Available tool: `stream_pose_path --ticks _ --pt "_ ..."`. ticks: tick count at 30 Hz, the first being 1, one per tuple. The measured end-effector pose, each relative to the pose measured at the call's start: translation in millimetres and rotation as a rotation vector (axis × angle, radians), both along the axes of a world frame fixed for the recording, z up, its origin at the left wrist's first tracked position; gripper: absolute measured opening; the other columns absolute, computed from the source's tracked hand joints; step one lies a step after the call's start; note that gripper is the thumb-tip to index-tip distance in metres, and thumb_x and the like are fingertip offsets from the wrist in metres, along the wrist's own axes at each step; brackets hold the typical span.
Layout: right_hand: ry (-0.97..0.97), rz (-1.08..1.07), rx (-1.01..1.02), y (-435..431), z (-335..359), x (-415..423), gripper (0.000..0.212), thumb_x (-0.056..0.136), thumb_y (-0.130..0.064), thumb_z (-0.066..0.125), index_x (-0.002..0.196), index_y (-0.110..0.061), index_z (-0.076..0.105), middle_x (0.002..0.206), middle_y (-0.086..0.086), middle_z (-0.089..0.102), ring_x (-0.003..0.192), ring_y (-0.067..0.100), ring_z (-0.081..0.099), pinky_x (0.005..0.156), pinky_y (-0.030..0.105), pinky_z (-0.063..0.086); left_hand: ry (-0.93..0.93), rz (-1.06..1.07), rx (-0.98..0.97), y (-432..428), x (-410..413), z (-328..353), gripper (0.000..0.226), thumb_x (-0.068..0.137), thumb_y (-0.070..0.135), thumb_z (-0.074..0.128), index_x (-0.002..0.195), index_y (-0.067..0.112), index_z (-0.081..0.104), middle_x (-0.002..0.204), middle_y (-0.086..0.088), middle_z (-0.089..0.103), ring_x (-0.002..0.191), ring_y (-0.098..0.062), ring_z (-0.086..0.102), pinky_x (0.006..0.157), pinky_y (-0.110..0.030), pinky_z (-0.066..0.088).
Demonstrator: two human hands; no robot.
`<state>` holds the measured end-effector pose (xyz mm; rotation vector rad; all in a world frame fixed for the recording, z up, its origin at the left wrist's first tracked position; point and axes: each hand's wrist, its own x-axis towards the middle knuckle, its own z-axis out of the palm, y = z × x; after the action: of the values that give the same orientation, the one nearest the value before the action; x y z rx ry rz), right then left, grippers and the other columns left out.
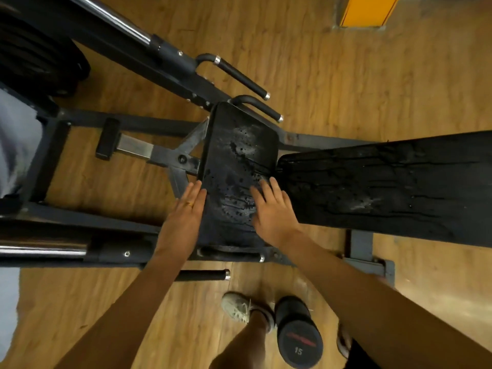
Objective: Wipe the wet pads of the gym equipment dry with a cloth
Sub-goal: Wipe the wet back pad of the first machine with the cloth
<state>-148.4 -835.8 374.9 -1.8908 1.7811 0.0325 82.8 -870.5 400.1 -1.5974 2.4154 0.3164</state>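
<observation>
I note my left grip point(183, 217) flat against the left edge of the seat pad point(237, 145), fingers straight. My right grip point(271, 209) lies flat on its droplet-covered top, beside the streaked back pad point(386, 182).

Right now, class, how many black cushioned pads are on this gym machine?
2. A small wet black cushioned pad lies at centre; a long wet black cushioned pad extends rightward. Others may be hidden.

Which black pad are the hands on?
The smaller black rectangular pad at centre: left hand and right hand rest on it; the longer black pad lies alongside.
</observation>
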Motion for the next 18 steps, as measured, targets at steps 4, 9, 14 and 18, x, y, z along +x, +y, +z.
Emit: stream_pose_path --ticks 4,9,14,18 --pt "-0.044 -0.026 -0.023 -33.3 -43.0 18.4 0.069 0.101 -0.031 0.045 0.161 -0.015 0.014 0.168 0.011 0.006 0.155 0.033 -0.008 0.124 0.052 0.014 0.008 -0.055 -0.049 -29.3 12.5 -40.7 0.091 0.077 -0.017 0.067 0.156 0.003 0.027 0.167 -0.011 0.013 0.154 -0.026 0.012 0.116 -0.051 0.038" --pt "-0.106 -0.084 -0.014 -84.0 -132.7 18.3 0.069 0.103 -0.029 0.042 0.161 -0.016 0.008 0.169 0.008 0.000 0.155 0.031 -0.011 0.125 0.050 0.014 -0.046 -0.188 -0.179 -89.4 0.6 -107.2 0.089 0.082 -0.017 0.054 0.159 0.008 0.016 0.168 -0.007 0.000 0.153 -0.020 -0.004 0.123 -0.045 0.025" --pt "-0.265 -0.426 0.007 -126.6 -240.1 20.7 0.065 0.102 -0.027 0.044 0.160 -0.013 0.018 0.167 0.008 0.014 0.155 0.030 0.003 0.124 0.044 0.016 -0.103 -0.271 -0.254 -143.0 -9.9 -175.1 0.083 0.079 -0.016 0.048 0.157 0.005 0.029 0.168 -0.010 0.013 0.154 -0.023 0.006 0.119 -0.050 0.027" --pt "-0.411 -0.670 0.015 -131.9 -316.5 39.0 0.062 0.104 -0.036 0.039 0.160 -0.014 0.024 0.167 0.010 0.020 0.154 0.031 0.011 0.124 0.043 0.014 -0.160 -0.354 -0.244 -153.8 2.0 -216.8 0.084 0.081 -0.012 0.058 0.157 0.008 0.028 0.168 -0.008 0.015 0.156 -0.025 0.007 0.121 -0.052 0.019"
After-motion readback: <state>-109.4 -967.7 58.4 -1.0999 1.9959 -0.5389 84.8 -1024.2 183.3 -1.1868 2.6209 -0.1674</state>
